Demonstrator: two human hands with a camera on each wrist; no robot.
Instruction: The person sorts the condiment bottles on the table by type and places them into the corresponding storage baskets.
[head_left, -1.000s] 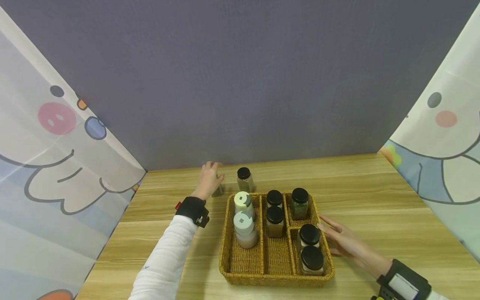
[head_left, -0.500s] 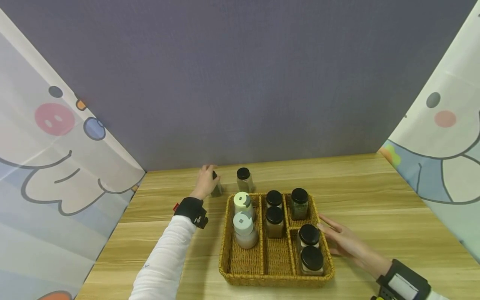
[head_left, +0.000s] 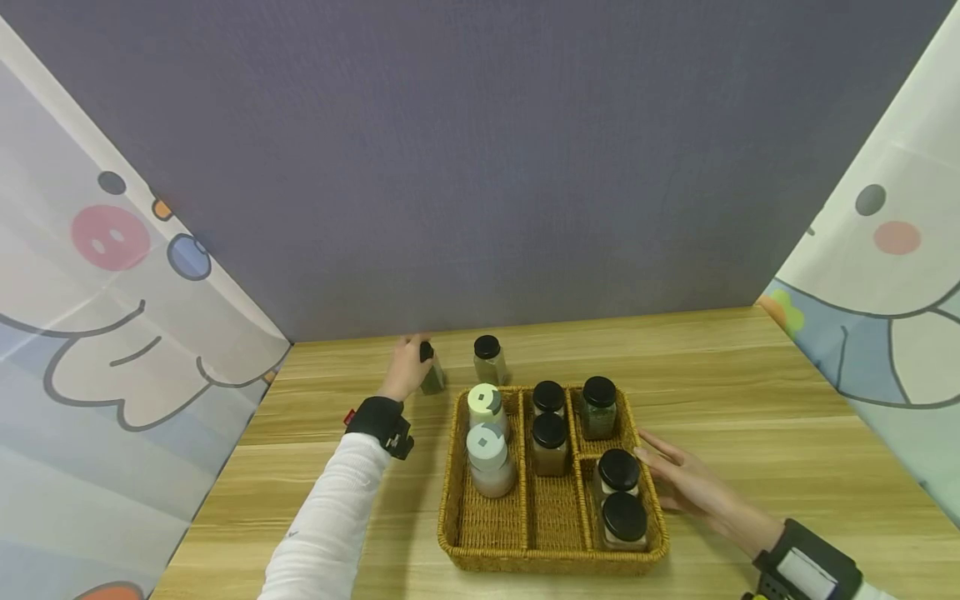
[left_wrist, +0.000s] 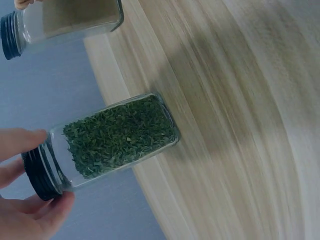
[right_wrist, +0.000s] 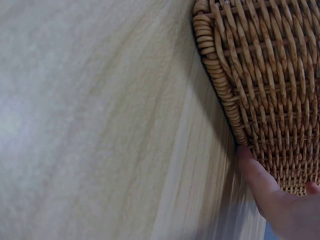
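My left hand [head_left: 406, 367] grips the black lid of a square glass spice jar [left_wrist: 120, 137] filled with green dried herbs. In the left wrist view, thumb and fingers lie on opposite sides of that lid, and the jar's base meets the wooden table. A second spice jar [head_left: 490, 362], with brownish powder and a black lid, stands just to its right. My right hand [head_left: 693, 483] touches the right side of a woven basket [head_left: 555, 562], its fingers extended. The right wrist view shows one fingertip at the basket's lower edge; some other fingers are hidden.
Dividers split the basket into compartments. Two white-capped bottles [head_left: 492, 475] stand in the left one, two black-lidded jars [head_left: 551, 454] in the middle, and several more on the right. A grey panel [head_left: 480, 167] rises behind the table [head_left: 750, 392].
My left hand has come down and slightly left onto the herb jar's lid, where its fingers now close. The right hand and the basket have stayed put.
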